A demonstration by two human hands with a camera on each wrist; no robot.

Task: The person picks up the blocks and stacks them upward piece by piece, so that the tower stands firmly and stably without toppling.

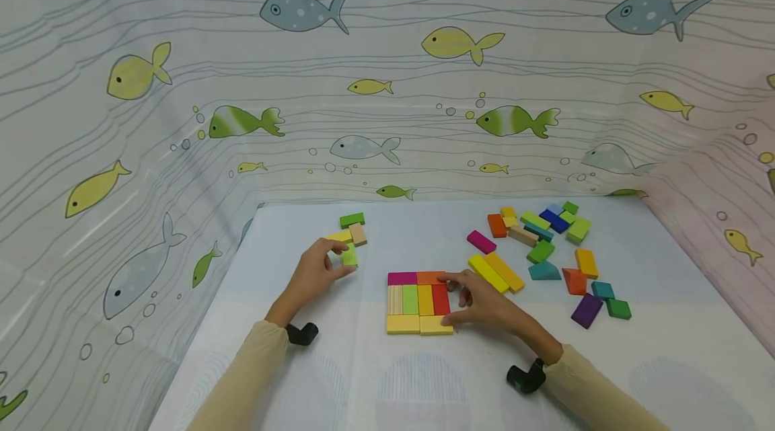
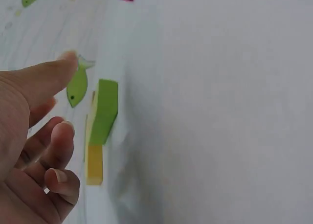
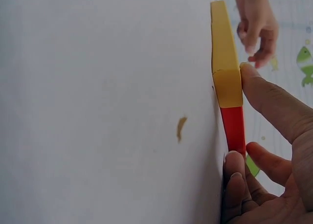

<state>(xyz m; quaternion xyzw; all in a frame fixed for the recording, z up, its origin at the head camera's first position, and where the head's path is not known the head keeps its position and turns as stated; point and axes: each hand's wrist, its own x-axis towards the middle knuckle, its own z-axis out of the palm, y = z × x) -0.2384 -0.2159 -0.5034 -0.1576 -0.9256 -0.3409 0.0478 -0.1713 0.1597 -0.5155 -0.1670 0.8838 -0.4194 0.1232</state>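
Observation:
On the table, a flat rectangle is laid from magenta, orange, striped wood, light green, amber, red and pale yellow blocks. At its right side is my right hand. Its thumb touches the lower right yellow block, the index finger reaches the orange block, and the other fingers bend beside the red block. My left hand holds nothing, its thumb and fingers spread near a light green block at the left.
Beyond the left hand lie a green block, a tan block and a yellow block. Many loose blocks are scattered at the right, including a purple block and a long yellow block. Fish-printed sheets enclose the table.

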